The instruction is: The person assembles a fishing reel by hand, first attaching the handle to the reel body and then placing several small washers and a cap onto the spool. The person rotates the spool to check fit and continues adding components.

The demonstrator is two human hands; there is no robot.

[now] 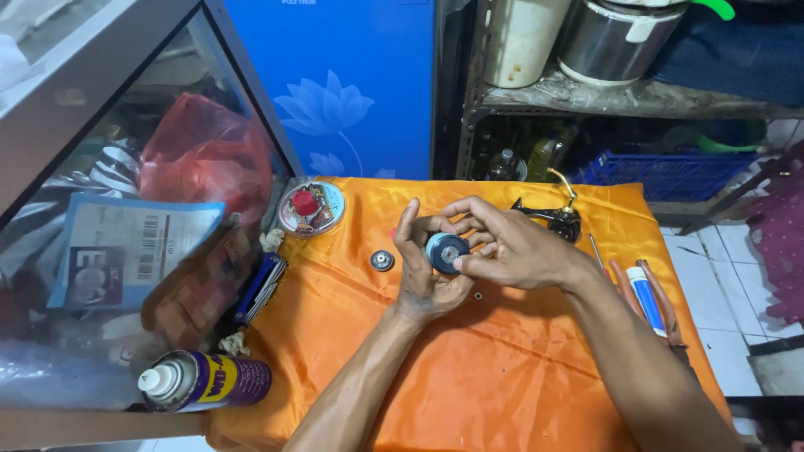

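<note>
The left hand cups a round dark spool above the orange cloth; its fingers curl around the spool's left side. The right hand pinches the spool's face with thumb and fingertips. A small disc lies on the cloth just left of the spool. A reel body lies right of the spool. A spray can lies at the cloth's lower left edge.

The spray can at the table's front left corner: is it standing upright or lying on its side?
Lying on its side. The spray can rests lengthwise on the orange cloth, with its white nozzle cap pointing left.
</note>
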